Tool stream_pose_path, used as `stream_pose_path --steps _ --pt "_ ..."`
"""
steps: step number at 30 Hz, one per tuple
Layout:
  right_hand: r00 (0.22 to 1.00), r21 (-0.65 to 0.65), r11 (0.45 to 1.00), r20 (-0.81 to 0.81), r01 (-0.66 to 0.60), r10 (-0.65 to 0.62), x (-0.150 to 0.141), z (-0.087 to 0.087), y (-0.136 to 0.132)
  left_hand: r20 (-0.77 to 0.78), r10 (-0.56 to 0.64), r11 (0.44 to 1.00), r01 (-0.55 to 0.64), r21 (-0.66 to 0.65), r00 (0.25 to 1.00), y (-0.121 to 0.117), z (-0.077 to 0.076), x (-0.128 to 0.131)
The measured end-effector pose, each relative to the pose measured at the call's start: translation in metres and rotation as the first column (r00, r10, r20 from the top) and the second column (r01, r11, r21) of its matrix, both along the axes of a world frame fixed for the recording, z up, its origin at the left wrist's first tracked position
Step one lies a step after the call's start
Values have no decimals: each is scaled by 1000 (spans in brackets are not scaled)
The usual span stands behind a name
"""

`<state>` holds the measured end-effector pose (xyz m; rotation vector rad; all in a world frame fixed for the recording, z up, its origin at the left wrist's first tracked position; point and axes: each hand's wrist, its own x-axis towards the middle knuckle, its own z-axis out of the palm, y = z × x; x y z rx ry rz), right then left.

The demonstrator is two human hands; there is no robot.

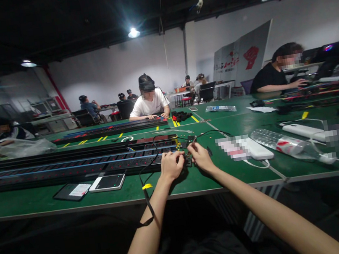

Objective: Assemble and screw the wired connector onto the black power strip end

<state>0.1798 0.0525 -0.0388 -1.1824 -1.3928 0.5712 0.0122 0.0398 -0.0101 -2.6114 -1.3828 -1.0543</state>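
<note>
My left hand (172, 164) is closed at the right end of a long black power strip (108, 168) lined with sockets. My right hand (201, 156) is closed in a pinch just to its right, fingertips pointing towards the left hand. Between and just beyond them are a small black end part (189, 161) and short yellow wires (177, 141) coming from the strip's end. The fingers hide what either hand grips. A thin black cable (211, 132) runs off to the right from behind my right hand. A black strap with a yellow tag (147, 186) crosses my left forearm.
Near the front edge of the green table (153, 191) lie a white device (107, 183) and a dark flat case (71, 191). To the right are a white power bank (257, 150) and a plastic bottle (290, 145). Opposite, a person (149, 100) works at another strip (112, 130).
</note>
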Motion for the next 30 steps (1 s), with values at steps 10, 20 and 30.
stream_pose_path --steps 10,20,30 --pt "972 -102 995 -235 -8 -16 5 -7 12 24 -12 1000 12 -15 1000 -1 1 0" --pt "929 220 975 356 19 -99 -7 6 -16 -2 -11 1000 11 1 1000 0 -1 -1" --pt "982 130 991 186 -17 -7 -6 6 -10 -3 -32 999 32 -25 999 -1 2 0"
